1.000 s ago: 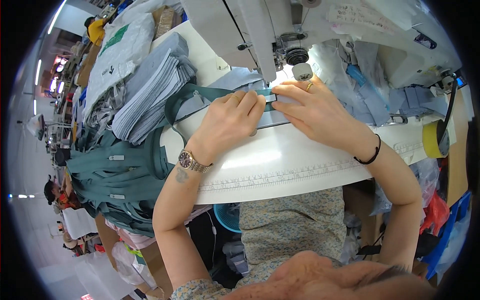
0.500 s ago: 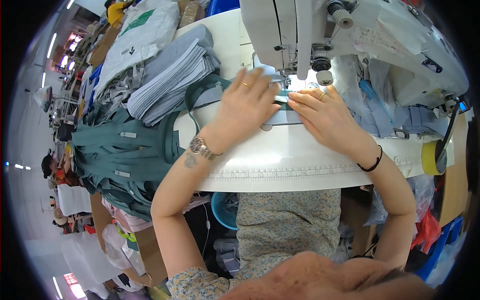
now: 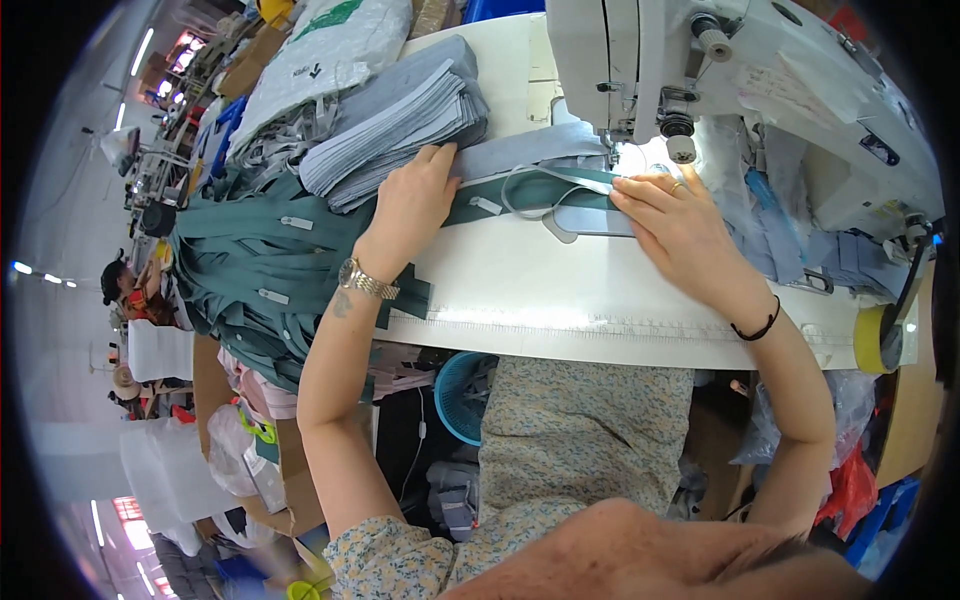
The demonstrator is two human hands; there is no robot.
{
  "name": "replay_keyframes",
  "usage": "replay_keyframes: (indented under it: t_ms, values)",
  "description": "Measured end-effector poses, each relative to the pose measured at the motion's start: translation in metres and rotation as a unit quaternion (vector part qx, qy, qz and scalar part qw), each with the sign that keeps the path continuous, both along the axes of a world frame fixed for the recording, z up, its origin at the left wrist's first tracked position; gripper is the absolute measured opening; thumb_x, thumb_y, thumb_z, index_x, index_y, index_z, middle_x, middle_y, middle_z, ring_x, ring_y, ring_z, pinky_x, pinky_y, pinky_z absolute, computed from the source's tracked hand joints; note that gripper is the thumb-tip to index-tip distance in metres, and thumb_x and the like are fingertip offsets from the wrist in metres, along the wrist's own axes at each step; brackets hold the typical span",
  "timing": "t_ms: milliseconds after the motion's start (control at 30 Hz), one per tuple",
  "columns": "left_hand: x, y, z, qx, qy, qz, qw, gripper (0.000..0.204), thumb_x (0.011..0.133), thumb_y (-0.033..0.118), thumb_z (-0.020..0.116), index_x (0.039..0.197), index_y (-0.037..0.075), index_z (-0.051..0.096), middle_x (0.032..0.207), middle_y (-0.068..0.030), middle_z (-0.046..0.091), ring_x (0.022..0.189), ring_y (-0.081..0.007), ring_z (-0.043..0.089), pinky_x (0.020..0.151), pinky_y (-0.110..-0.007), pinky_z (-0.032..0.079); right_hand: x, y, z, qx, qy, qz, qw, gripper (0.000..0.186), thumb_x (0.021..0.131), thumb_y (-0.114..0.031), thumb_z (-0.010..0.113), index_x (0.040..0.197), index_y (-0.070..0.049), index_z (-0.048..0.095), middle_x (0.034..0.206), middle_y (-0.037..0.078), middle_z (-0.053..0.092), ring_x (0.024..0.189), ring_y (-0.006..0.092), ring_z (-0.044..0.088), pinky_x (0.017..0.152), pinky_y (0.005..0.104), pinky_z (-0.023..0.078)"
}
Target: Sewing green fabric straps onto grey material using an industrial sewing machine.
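A white sewing machine (image 3: 700, 60) stands at the back of a white table (image 3: 560, 300). A long teal strip (image 3: 545, 192) with a grey band looped on it runs under the needle. My right hand (image 3: 675, 225) lies flat, fingertips pressing the teal strip just right of the needle. My left hand (image 3: 415, 195) has reached left and rests, fingers apart, on the teal strip beside a stack of grey-blue fabric pieces (image 3: 400, 120). A watch sits on my left wrist, a black band on my right.
A heap of teal garments (image 3: 260, 270) hangs off the table's left edge. A large white sack (image 3: 320, 50) lies behind the stack. Blue-grey pieces (image 3: 790, 240) pile at the right, a yellow tape roll (image 3: 875, 340) at the right edge. A blue basket (image 3: 465, 395) sits below.
My left hand has moved left, away from the needle, to the fabric stack. My right hand stays on the strip by the needle. The view has shifted down and left.
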State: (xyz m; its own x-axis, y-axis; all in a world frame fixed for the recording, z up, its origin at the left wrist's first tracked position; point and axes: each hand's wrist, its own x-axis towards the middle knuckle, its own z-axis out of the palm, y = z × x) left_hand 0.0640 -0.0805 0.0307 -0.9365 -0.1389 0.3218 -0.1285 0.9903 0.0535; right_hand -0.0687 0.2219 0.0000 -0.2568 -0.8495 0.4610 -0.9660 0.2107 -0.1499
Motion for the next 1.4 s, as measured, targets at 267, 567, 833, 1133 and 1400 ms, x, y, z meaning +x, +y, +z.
replay_keyframes:
  t_ms: [267,567,833,1133,1400]
  values:
    - [-0.001,-0.001,0.013,-0.151,0.059,-0.036,0.986,0.022,0.078,0.013,0.069,0.099,0.007,0.067,0.098,-0.0056,0.064,0.092,-0.0259,0.064,0.074,-0.038,0.055,-0.004,-0.001,-0.004,0.002,0.019,0.009,1.0,0.028,0.09,-0.011,0.062,0.117,-0.004,0.067,0.125,0.005,0.063,0.12,0.0222,0.056,0.107,0.0543,0.04]
    - [0.005,0.036,0.044,-0.172,0.091,-0.145,0.97,0.031,0.07,0.006,0.07,0.101,0.006,0.065,0.08,-0.0048,0.059,0.074,-0.022,0.061,0.063,-0.034,0.05,-0.003,-0.002,-0.005,0.002,0.024,-0.008,1.0,0.028,0.091,-0.013,0.062,0.117,-0.004,0.068,0.124,0.004,0.064,0.119,0.0217,0.057,0.107,0.0533,0.04]
    - [-0.054,0.102,0.02,-0.217,0.158,-0.311,0.912,0.019,0.068,0.01,0.067,0.085,0.006,0.061,0.077,-0.0066,0.058,0.081,-0.0269,0.06,0.081,-0.039,0.052,-0.003,-0.001,-0.004,0.014,0.041,-0.002,0.999,0.024,0.087,-0.012,0.063,0.109,-0.005,0.071,0.123,0.003,0.064,0.118,0.021,0.058,0.107,0.0538,0.041]
    - [-0.057,0.083,-0.001,-0.135,0.221,-0.307,0.916,0.013,0.071,0.012,0.064,0.084,0.008,0.062,0.082,-0.007,0.061,0.083,-0.0246,0.061,0.078,-0.036,0.051,-0.004,-0.002,-0.011,-0.001,0.042,-0.013,0.999,0.024,0.086,-0.012,0.063,0.108,-0.006,0.072,0.122,0.003,0.064,0.115,0.0203,0.059,0.106,0.0556,0.041]
    - [-0.057,0.085,-0.015,-0.109,0.092,-0.349,0.926,0.024,0.068,0.01,0.069,0.092,0.006,0.066,0.088,-0.007,0.064,0.093,-0.0257,0.061,0.087,-0.038,0.05,-0.001,-0.002,-0.005,0.014,0.025,-0.022,0.999,0.017,0.086,-0.01,0.062,0.1,-0.005,0.069,0.114,0.002,0.063,0.112,0.0202,0.06,0.106,0.0573,0.04]
